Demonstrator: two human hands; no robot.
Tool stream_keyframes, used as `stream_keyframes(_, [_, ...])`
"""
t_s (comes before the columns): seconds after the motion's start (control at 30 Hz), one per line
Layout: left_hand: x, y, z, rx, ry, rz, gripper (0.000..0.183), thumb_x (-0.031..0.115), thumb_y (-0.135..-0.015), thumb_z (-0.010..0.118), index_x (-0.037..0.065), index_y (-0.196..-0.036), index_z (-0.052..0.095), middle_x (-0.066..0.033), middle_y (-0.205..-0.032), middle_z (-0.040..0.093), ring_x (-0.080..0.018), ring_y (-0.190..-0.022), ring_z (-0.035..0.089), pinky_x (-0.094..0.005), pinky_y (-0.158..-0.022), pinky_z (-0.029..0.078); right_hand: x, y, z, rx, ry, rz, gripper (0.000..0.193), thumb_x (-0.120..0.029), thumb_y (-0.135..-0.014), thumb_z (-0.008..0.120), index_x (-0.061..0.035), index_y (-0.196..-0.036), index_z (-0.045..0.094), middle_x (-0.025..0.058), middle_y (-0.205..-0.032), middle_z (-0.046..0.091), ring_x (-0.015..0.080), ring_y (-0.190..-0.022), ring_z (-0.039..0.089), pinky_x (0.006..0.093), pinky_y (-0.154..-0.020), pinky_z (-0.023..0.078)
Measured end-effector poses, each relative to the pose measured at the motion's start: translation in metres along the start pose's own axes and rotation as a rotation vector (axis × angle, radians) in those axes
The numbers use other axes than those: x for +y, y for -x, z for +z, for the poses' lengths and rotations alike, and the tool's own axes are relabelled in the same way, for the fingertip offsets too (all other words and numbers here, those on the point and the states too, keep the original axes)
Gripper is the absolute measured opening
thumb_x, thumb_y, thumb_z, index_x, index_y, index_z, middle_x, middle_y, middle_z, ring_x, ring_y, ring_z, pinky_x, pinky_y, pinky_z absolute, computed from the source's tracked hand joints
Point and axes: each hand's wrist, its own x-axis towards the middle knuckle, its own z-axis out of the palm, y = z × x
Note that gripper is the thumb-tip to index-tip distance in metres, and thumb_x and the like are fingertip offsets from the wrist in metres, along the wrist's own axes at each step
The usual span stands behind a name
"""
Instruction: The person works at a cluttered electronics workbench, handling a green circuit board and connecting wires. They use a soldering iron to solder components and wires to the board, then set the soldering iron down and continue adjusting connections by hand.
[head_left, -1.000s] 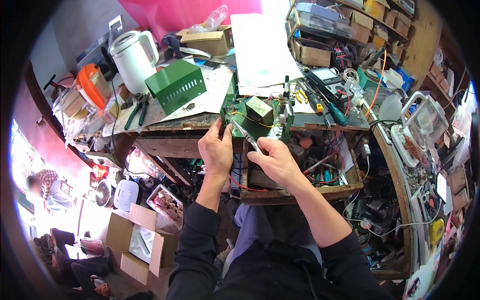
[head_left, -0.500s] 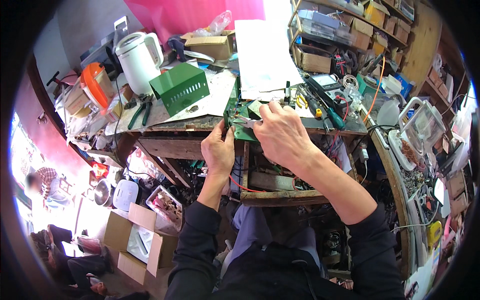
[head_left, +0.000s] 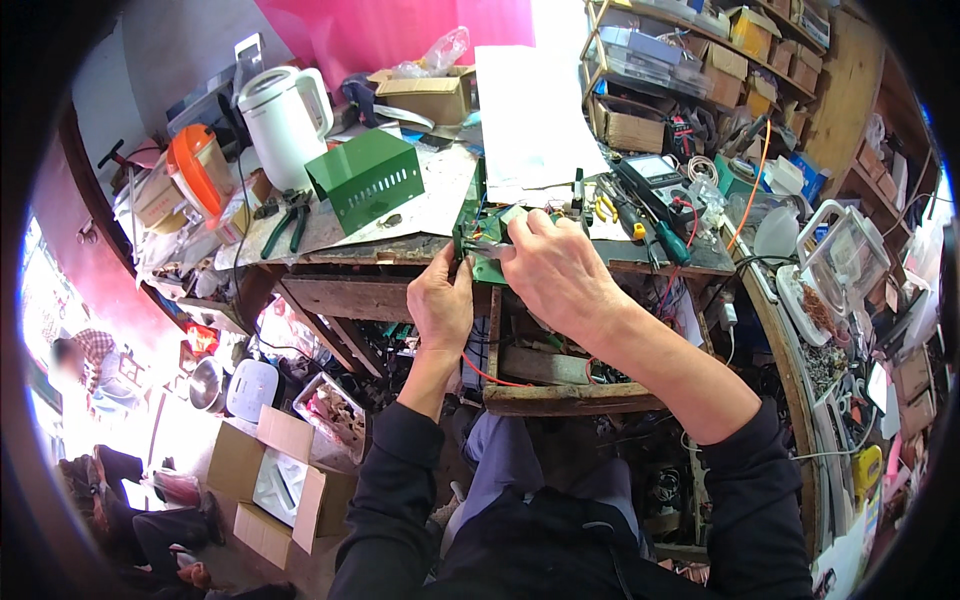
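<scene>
My left grip [head_left: 441,305] pinches the green sheet-metal chassis [head_left: 488,270], likely stiff, best held edgewise; my right grip [head_left: 560,265] holds silver metal pliers [head_left: 494,251].

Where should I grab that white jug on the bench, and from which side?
Probably by its handle, coming from the right: the jug stands upright, and the handle loops out from its right side.

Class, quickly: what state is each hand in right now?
Left hand: closed, pinching the green chassis at its left end.
Right hand: closed around the pliers.
</scene>
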Motion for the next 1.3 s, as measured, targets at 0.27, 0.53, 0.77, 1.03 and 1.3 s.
stream_keyframes(0.27, [-0.003, 0.0, 0.001, 0.019, 0.013, 0.016, 0.03, 0.013, -0.094, 0.075, 0.004, -0.123, 0.076, -0.0191, -0.098, 0.078, -0.0327, -0.086, 0.078, -0.0387, -0.075, 0.057, -0.009, 0.007, 0.004, -0.04, 0.068, -0.029, 0.009, -0.013, -0.081, 0.07, -0.0048, -0.083, 0.074, 0.0052, -0.09, 0.063, 0.02, -0.093, 0.066, 0.0306, -0.067, 0.056])
stream_keyframes(0.53, [0.0, 0.001, 0.0, 0.03, -0.01, 0.023, 0.029, 0.013, -0.094, 0.074, 0.003, -0.122, 0.076, -0.0195, -0.098, 0.078, -0.0328, -0.086, 0.078, -0.0388, -0.074, 0.058, -0.018, 0.017, 0.021, 0.022, 0.006, 0.041, 0.01, -0.012, -0.084, 0.07, -0.0028, -0.087, 0.072, 0.0061, -0.089, 0.06, 0.0194, -0.083, 0.066, 0.0307, -0.061, 0.058])
stream_keyframes(0.77, [0.012, 0.001, -0.003, 0.023, -0.077, 0.02, 0.028, 0.014, -0.095, 0.074, 0.003, -0.12, 0.076, -0.02, -0.096, 0.077, -0.0337, -0.084, 0.077, -0.0396, -0.073, 0.057, -0.03, 0.024, 0.032, 0.047, 0.027, 0.087, 0.008, -0.011, -0.085, 0.069, -0.0029, -0.084, 0.069, 0.0067, -0.086, 0.056, 0.02, -0.078, 0.065, 0.0299, -0.058, 0.057])
stream_keyframes(1.03, [0.022, -0.001, -0.002, 0.019, -0.112, -0.054, 0.025, 0.012, -0.095, 0.075, 0.003, -0.119, 0.077, -0.0135, -0.091, 0.08, -0.0165, -0.079, 0.074, -0.0316, -0.072, 0.055, -0.029, 0.025, 0.037, 0.072, 0.002, 0.102, 0.008, -0.011, -0.085, 0.069, -0.0038, -0.082, 0.068, 0.0064, -0.085, 0.056, 0.0205, -0.078, 0.064, 0.0308, -0.058, 0.057])
stream_keyframes(1.3, [0.016, -0.002, -0.001, 0.039, -0.135, -0.03, 0.026, 0.012, -0.094, 0.075, 0.004, -0.118, 0.078, -0.0131, -0.089, 0.08, -0.0166, -0.078, 0.074, -0.032, -0.071, 0.055, -0.027, 0.02, 0.024, 0.067, 0.134, 0.048, 0.009, -0.017, -0.082, 0.069, -0.008, -0.084, 0.068, 0.0035, -0.085, 0.055, 0.0176, -0.079, 0.061, 0.0291, -0.06, 0.049])
